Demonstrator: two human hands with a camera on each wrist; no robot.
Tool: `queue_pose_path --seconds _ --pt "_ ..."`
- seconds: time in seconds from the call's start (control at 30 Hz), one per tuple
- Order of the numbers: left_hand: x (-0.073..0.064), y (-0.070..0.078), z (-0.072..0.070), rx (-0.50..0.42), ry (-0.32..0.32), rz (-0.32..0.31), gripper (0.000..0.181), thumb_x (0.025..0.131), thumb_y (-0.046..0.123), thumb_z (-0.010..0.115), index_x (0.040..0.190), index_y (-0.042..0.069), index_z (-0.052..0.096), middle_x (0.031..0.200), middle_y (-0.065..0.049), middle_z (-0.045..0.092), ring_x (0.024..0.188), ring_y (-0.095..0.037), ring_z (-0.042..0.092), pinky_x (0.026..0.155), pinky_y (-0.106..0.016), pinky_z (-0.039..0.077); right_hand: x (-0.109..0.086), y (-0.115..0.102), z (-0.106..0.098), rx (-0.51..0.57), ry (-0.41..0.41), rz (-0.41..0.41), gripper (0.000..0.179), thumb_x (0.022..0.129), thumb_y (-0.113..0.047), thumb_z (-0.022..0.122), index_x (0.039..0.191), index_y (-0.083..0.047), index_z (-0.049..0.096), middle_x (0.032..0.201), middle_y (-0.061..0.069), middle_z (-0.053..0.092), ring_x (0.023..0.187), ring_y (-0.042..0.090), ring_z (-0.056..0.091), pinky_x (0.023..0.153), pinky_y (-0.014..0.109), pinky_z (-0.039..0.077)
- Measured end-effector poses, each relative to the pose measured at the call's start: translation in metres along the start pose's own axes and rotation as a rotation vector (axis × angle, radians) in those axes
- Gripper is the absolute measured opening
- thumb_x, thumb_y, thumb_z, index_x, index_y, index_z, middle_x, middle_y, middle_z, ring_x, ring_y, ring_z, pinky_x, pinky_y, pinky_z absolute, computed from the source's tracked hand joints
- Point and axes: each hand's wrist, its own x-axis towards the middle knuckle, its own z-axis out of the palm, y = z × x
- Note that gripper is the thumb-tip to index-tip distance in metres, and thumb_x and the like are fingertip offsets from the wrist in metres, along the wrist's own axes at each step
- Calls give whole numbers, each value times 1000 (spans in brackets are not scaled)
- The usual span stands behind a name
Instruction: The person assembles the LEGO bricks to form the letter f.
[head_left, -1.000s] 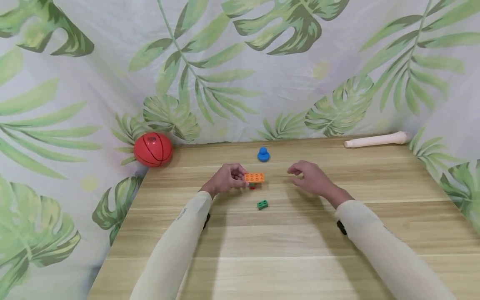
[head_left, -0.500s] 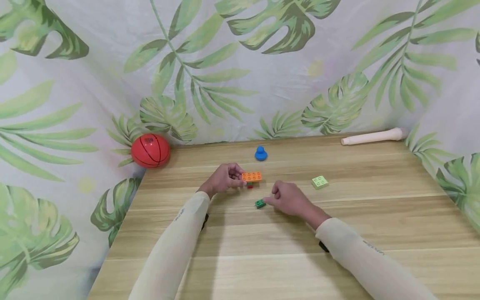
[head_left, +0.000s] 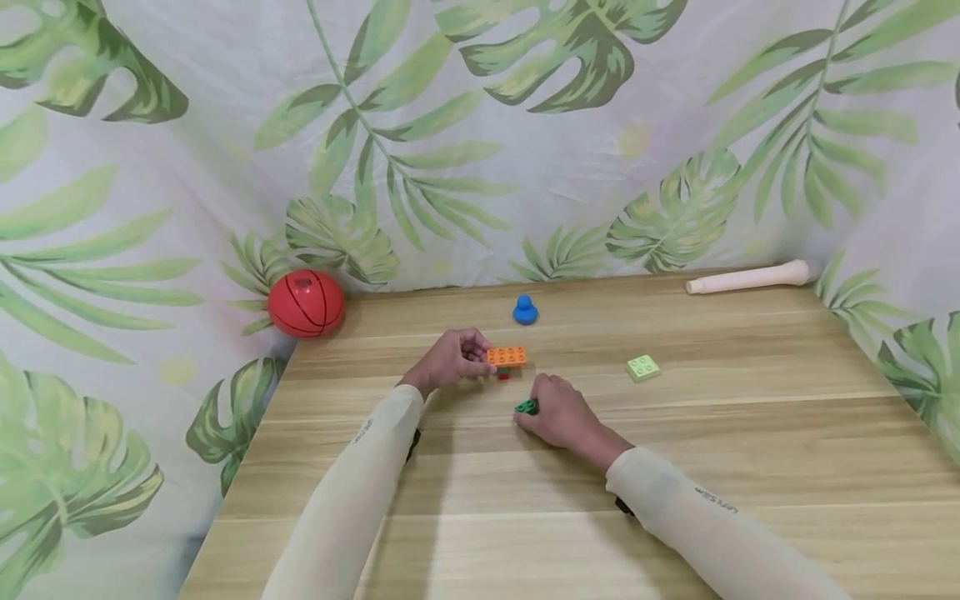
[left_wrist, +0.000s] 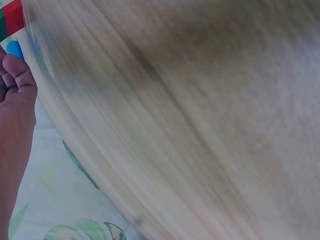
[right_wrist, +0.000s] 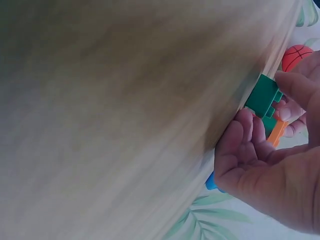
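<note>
My left hand (head_left: 447, 360) grips a stack of toy building bricks by its left side. On top is an orange eight-stud brick (head_left: 508, 356), with green and a red brick (head_left: 503, 376) below it. The left wrist view catches the stack's red brick (left_wrist: 14, 17) at its corner. Nearer the front edge, my right hand (head_left: 564, 412) pinches a small dark green brick (head_left: 528, 407) between thumb and fingers. Seen from the right wrist, this green brick (right_wrist: 263, 95) has its studs towards the right, overlapping the stack behind.
A light green four-stud brick (head_left: 642, 367) lies to the right of my hands. Behind them stands a blue knob-shaped piece (head_left: 525, 310). A red toy basketball (head_left: 306, 303) sits at the table's back left corner, and a pale pink stick (head_left: 750, 277) lies along the back right.
My right hand has moved left and towards me, uncovering the light green brick, and has taken hold of the small green brick. The left hand stays with its stack.
</note>
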Motion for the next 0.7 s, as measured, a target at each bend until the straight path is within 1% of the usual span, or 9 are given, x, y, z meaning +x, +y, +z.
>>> queue_pose_path --seconds 0.1,0.2,0.37,0.53,0.6,0.7 --pt "0 0 0 -1 1 -2 27 92 1 83 115 0 70 98 -5 71 87 -12 63 75 -19 55 1 2 -1 3 -10 10 35 96 -29 83 109 -5 61 99 7 60 86 21 57 72 30 48" --pt "0 -2 1 -3 8 2 27 91 1 84 115 0 70 97 -4 71 87 -13 63 75 -19 54 1 4 -2 11 -12 2 33 96 -26 82 109 -5 62 100 7 61 87 21 57 73 30 48" --pt "0 -4 1 6 16 23 28 90 2 85 114 1 70 98 -4 71 88 -13 63 76 -19 55 0 6 -4 19 2 -35 29 95 -24 83 106 -6 65 99 7 60 86 20 57 73 30 48" --pt "-1 -4 1 9 22 28 30 89 2 86 115 0 70 99 -6 72 87 -13 63 74 -19 55 1 8 -9 43 28 -78 22 93 -18 84 103 -6 69 99 7 62 87 20 57 72 30 49" --pt "-1 -3 1 9 22 26 30 89 2 86 115 0 70 98 -6 71 86 -13 63 73 -20 55 3 9 -13 59 41 -97 21 93 -16 84 105 -6 70 101 8 65 88 20 60 73 31 52" --pt "-2 -3 1 9 21 22 31 89 2 86 115 0 70 98 -7 71 86 -13 63 73 -19 55 6 9 -21 79 73 -138 24 95 -15 82 114 -6 70 110 9 70 96 21 68 80 35 58"
